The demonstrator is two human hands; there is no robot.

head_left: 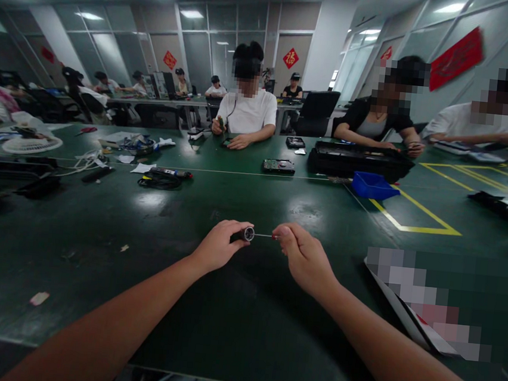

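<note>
Above the green tabletop, my left hand [220, 246] is closed around a small dark cylinder [248, 234]. The cylinder's round, silvery, hollow-looking end faces me. A screwdriver [262, 235] lies level in my closed right hand [304, 256]. Its thin metal shaft points left and its tip reaches the cylinder's round end; whether it goes inside I cannot tell. Only a bit of red shows at the handle, with the rest hidden by my fingers.
A coiled black cable [161, 179], a circuit-board device [278, 166], a blue tray [373, 186] and a long black housing [360, 160] lie farther back. Papers [398, 303], partly blurred out, rest right of my right arm. Co-workers [247, 109] sit across the table.
</note>
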